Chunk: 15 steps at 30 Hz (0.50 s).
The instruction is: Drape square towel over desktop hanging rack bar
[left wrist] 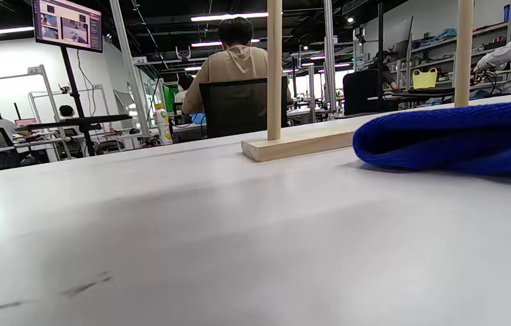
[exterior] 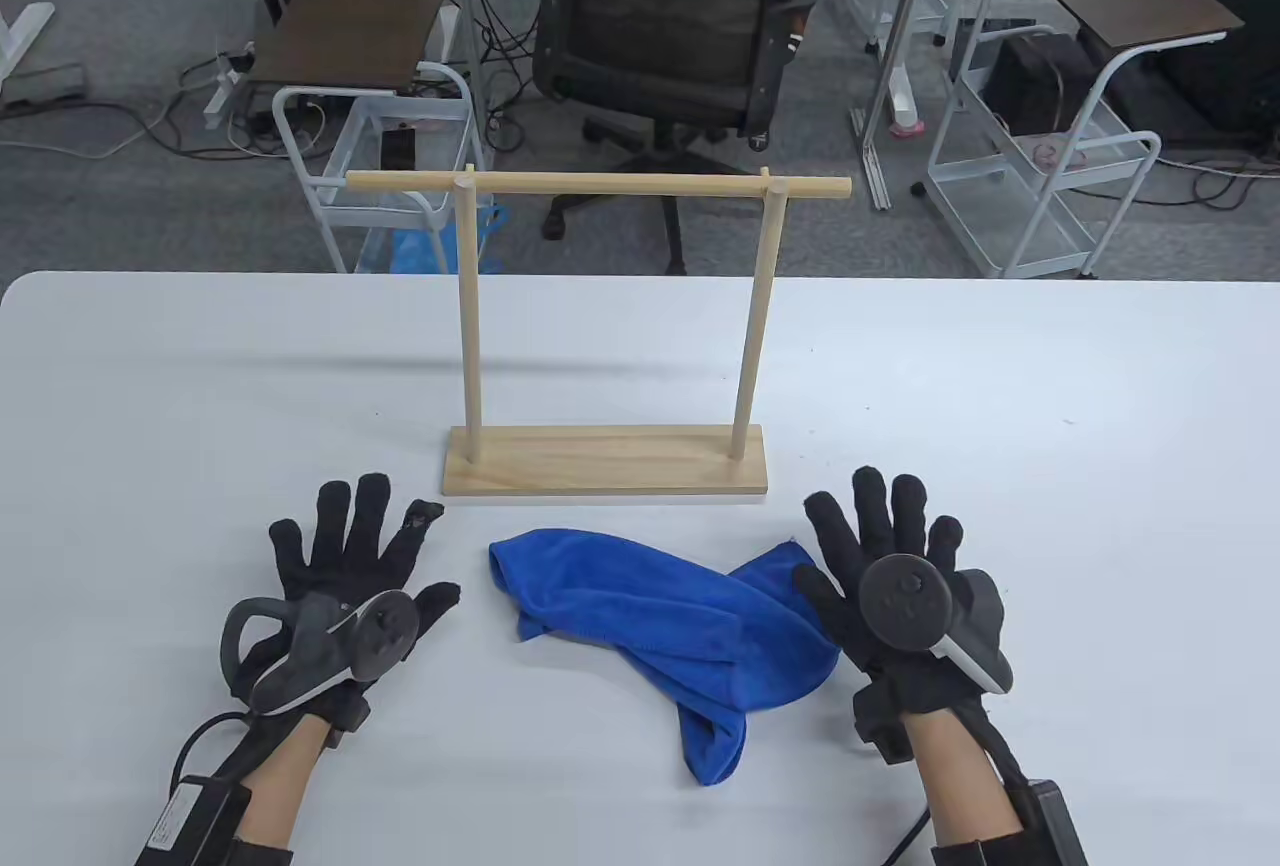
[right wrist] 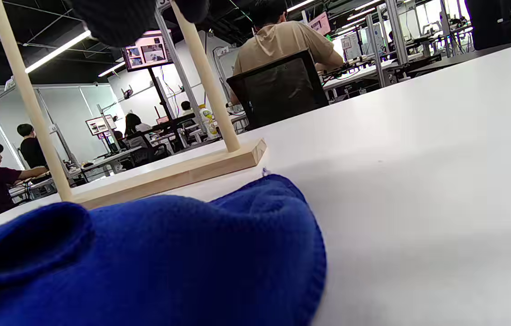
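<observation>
A crumpled blue towel point(exterior: 680, 631) lies on the white table point(exterior: 200, 386) in front of the wooden hanging rack point(exterior: 605, 461). The rack's top bar point(exterior: 600, 185) is bare. My left hand point(exterior: 350, 566) rests flat on the table with fingers spread, left of the towel and apart from it. My right hand point(exterior: 890, 546) lies flat with fingers spread at the towel's right edge, its thumb touching or just over the cloth. The towel shows in the left wrist view point(left wrist: 454, 136) and fills the lower left of the right wrist view point(right wrist: 146, 258). The rack's base point(left wrist: 296, 142) point(right wrist: 169, 174) shows in both.
Beyond the table's far edge are an office chair point(exterior: 665, 16), white carts point(exterior: 1040, 176) and small side tables point(exterior: 350, 21). The rack stands mid-table, its posts point(exterior: 468, 326) upright.
</observation>
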Tool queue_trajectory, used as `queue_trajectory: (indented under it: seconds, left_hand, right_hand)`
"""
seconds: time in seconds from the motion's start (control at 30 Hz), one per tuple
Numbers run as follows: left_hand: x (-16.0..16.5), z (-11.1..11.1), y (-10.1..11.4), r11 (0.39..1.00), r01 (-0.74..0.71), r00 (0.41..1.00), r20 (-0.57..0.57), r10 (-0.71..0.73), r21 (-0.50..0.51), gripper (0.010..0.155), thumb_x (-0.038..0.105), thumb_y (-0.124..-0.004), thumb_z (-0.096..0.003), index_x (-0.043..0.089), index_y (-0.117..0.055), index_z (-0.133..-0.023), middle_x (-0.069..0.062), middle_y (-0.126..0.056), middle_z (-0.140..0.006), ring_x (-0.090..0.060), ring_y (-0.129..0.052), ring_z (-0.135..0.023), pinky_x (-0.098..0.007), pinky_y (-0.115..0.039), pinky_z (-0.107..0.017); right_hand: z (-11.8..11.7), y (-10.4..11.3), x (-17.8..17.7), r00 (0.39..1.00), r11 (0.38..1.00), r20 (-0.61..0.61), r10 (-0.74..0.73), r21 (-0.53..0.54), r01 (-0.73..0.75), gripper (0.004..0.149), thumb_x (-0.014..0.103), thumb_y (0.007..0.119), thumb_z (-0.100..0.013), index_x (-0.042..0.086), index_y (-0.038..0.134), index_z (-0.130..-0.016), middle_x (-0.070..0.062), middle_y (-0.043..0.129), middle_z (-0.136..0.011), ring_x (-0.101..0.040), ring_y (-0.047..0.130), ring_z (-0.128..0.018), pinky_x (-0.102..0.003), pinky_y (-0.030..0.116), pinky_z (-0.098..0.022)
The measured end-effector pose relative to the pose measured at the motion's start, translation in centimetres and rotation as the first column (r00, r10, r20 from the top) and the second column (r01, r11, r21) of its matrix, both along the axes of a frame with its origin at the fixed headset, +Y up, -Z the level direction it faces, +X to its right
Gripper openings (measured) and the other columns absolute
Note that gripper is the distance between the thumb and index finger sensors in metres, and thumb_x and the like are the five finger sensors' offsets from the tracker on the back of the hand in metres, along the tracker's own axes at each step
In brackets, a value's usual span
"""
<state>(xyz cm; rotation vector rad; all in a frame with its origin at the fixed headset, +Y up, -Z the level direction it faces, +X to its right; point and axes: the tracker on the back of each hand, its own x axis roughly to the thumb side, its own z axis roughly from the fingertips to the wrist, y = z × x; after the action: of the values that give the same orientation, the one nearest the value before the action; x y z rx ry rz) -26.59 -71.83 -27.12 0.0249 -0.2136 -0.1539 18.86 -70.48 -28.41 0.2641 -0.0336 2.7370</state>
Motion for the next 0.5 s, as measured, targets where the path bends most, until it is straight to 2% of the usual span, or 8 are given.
queue_trajectory:
  seconds: [0.5]
  left_hand:
    - [0.22,-0.01,-0.21,1.000,-0.001,1.000,0.017,0.001,-0.017,0.086,0.074,-0.035,-0.0532,0.031,-0.025,-0.127,-0.017,-0.014,-0.134,-0.050,-0.018,-0.118,-0.077,-0.022,-0.078]
  right_hand:
    - [-0.14,-0.48,-0.42,0.999,0.999,-0.033,0.017,-0.028,-0.017,0.068,0.052,0.060,-0.063,0.027,0.029,-0.119,-0.014,0.001,-0.120,-0.045,-0.004,-0.107,-0.072,0.008,-0.069]
